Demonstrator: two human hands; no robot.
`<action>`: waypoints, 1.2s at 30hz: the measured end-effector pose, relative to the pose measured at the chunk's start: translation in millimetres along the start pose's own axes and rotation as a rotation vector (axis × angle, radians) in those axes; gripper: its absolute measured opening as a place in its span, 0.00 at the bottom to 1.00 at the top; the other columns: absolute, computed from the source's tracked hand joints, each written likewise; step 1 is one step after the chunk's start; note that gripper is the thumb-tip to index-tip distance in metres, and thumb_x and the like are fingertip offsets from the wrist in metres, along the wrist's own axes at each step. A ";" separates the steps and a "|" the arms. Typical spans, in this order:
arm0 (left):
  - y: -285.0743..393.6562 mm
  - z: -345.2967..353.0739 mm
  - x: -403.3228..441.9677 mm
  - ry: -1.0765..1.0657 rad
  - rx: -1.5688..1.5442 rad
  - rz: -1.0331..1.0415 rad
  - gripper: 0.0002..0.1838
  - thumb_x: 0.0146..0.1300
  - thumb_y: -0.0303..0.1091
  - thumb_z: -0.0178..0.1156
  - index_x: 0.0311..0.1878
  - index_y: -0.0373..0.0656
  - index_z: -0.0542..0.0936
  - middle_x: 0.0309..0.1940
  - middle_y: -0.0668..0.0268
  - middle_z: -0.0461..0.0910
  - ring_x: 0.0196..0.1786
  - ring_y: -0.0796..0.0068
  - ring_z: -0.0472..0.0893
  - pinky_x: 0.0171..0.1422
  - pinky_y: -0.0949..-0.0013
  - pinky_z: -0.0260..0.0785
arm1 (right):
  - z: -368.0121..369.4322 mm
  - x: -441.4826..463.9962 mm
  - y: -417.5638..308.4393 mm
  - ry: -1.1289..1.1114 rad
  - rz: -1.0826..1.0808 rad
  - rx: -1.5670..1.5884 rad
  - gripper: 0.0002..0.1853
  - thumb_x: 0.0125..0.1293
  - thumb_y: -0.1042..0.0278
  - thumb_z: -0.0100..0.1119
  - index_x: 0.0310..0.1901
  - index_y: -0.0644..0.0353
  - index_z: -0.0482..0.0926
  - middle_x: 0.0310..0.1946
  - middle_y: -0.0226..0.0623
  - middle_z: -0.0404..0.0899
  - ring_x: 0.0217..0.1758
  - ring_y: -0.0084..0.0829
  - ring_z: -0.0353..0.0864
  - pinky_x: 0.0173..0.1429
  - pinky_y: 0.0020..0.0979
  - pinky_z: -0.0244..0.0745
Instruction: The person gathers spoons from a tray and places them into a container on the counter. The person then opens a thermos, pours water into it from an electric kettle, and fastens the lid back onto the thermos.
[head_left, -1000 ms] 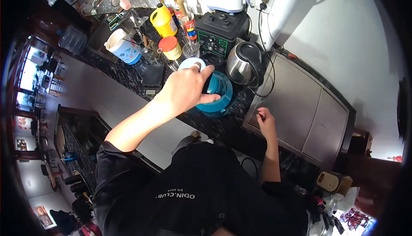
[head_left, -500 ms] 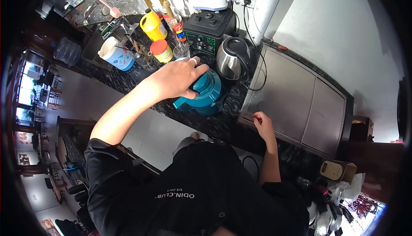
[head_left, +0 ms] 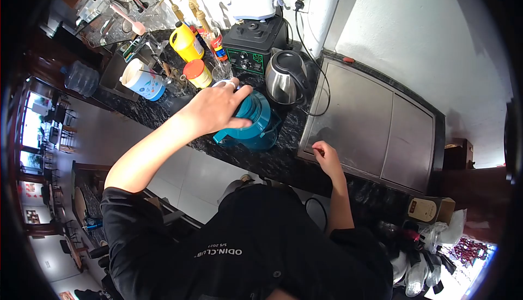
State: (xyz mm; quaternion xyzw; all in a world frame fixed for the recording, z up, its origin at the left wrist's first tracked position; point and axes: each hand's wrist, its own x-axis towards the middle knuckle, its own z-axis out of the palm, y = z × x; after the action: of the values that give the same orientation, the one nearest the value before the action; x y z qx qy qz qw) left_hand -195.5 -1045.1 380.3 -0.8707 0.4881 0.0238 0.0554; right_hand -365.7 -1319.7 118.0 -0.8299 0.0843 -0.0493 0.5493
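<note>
My left hand [head_left: 212, 106] reaches over the counter beside a teal jug [head_left: 257, 120], its thumb close to the jug's round top. The fingers curve over a pale round rim [head_left: 222, 83], and most of that object is hidden under the hand. To the right, my right hand [head_left: 327, 158] hovers by the near edge of a metal panel [head_left: 354, 117]. Its fingers are curled, and whatever may be inside them is hidden. A steel kettle [head_left: 283, 79] stands behind the jug.
Behind the left hand are a red-lidded tin [head_left: 197, 74], a yellow bottle [head_left: 187, 43], pump bottles and a blue-white tub [head_left: 143, 80]. A black appliance [head_left: 253, 44] stands at the wall. A black cable [head_left: 328, 90] loops over the panel's left edge.
The view has shifted, and the counter items sit further left in it. My left hand has moved left across the picture, remaining beside the jug. My right hand stays curled near the panel.
</note>
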 end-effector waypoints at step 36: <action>-21.1 14.6 7.0 0.149 -0.001 0.225 0.30 0.54 0.59 0.59 0.52 0.48 0.70 0.40 0.57 0.71 0.29 0.56 0.78 0.32 0.59 0.74 | 1.1 4.5 -0.8 -0.011 0.027 -0.033 0.06 0.60 0.74 0.56 0.38 0.62 0.76 0.32 0.36 0.79 0.34 0.27 0.78 0.39 0.27 0.72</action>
State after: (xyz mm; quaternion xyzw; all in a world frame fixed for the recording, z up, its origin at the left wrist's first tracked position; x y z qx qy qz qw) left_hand -173.7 -1038.3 366.6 -0.8097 0.5856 -0.0345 0.0154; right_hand -361.0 -1319.2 118.1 -0.8379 0.0930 -0.0358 0.5366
